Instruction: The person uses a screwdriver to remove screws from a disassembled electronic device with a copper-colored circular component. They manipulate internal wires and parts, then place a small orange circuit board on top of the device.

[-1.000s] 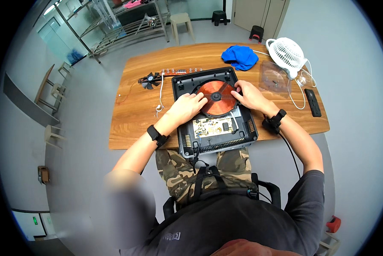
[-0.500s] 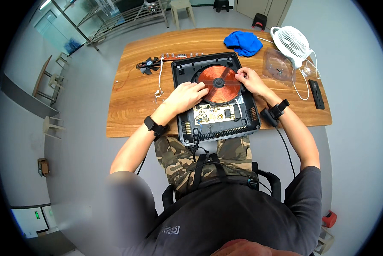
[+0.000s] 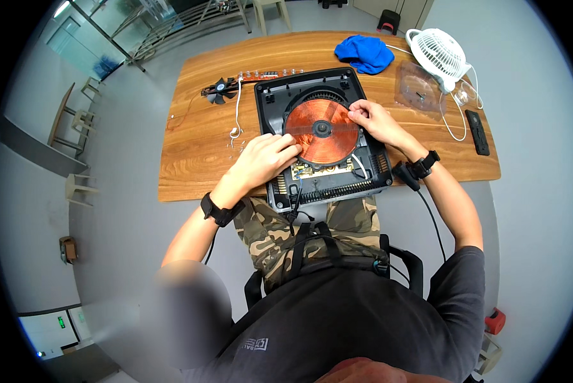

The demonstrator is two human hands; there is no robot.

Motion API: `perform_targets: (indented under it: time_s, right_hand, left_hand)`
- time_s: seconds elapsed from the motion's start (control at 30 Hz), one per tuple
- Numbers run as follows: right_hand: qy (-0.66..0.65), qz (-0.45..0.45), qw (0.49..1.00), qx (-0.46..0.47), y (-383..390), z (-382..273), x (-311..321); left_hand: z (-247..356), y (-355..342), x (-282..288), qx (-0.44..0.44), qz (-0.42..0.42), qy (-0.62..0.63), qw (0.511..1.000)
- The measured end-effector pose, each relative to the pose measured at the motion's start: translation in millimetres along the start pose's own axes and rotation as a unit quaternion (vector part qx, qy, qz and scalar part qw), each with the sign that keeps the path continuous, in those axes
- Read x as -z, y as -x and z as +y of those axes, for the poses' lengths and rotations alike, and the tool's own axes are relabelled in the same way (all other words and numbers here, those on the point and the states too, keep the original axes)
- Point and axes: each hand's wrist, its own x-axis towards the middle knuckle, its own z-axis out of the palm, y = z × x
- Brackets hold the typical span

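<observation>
A round copper induction coil [image 3: 318, 145] sits between my hands, over the black open housing [image 3: 280, 120] of what looks like an induction cooker. My left hand [image 3: 266, 156] grips the coil's left rim with curled fingers. At the coil's upper right edge, my right hand [image 3: 377, 121] pinches the rim. The coil partly covers a pale circuit board [image 3: 324, 171] in the near half of the housing. A white wire [image 3: 359, 166] runs from the coil's near right side. Behind the coil, a round dark opening [image 3: 318, 93] shows in the housing.
Left of the housing lie a small black fan [image 3: 221, 91], a red circuit strip [image 3: 261, 75] and a white cable [image 3: 238, 112]. A blue cloth [image 3: 365, 53], a white fan [image 3: 437, 54], a clear plastic tray [image 3: 418, 89] and a black strip-shaped part [image 3: 476, 132] are at the right.
Both hands have shifted the coil toward me and slightly left. It now covers more of the circuit board, and the round opening behind it has come into view.
</observation>
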Motion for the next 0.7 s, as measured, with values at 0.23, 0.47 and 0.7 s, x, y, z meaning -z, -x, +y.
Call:
perform_targets:
  time_s: [0.23,0.47,0.7]
  right_hand:
    - [0.026,-0.01,1.0,0.003,28.5,-2.7,-1.0]
    - [0.059,-0.014,0.998,-0.023,48.9,-12.8,1.9]
    - [0.094,0.02,0.995,-0.005,60.5,-3.5,-2.7]
  left_hand:
    - [10.2,14.2,-5.8,-0.009,-0.014,0.004,1.0]
    - [11.6,15.9,-14.9,-0.026,0.007,0.015,1.0]
    - [12.3,18.1,-25.8,-0.023,-0.004,0.002,1.0]
